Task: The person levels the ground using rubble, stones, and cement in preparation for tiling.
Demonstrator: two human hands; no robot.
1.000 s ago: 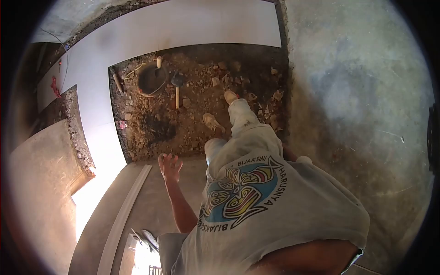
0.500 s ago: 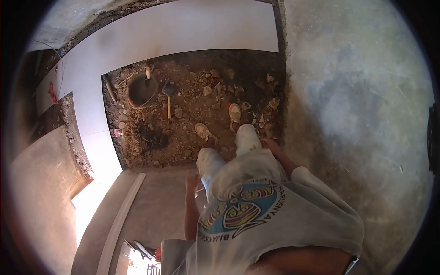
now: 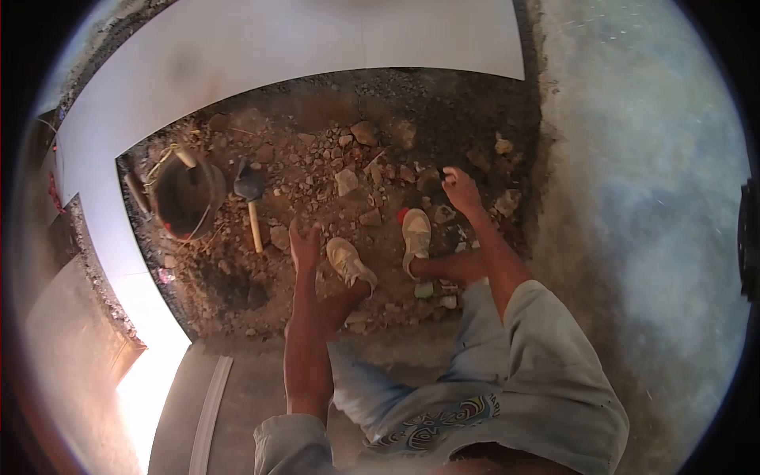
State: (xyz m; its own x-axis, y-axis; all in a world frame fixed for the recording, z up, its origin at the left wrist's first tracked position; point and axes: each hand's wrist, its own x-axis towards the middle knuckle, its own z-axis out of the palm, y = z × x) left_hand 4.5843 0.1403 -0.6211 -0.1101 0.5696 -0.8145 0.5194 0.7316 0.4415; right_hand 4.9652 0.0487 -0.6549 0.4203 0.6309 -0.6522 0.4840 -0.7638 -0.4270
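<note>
Both hands reach forward over the broken ground, with nothing visible in either. My left hand (image 3: 305,247) is above the rubble beside my left shoe (image 3: 347,261), its fingers and thumb apart. Left of it lies a mallet (image 3: 255,227) with a dark head and a pale wooden handle, not touched. Farther left stands a dark bucket (image 3: 215,194), a wooden-handled tool (image 3: 186,157) leaning at its far rim. My right hand (image 3: 461,190) hovers above the stones beyond my right shoe (image 3: 416,232), fingers loosely bent and apart from the thumb.
White tiles (image 3: 317,47) border the rubble (image 3: 348,182) on the far and left sides. Bare concrete (image 3: 625,237) runs along the right. Another wooden handle (image 3: 136,192) lies left of the bucket. A pale strip (image 3: 212,412) is on the floor at lower left.
Both hands have come forward from beside my thighs to over the rubble. My knees are bent lower, and the ground appears closer.
</note>
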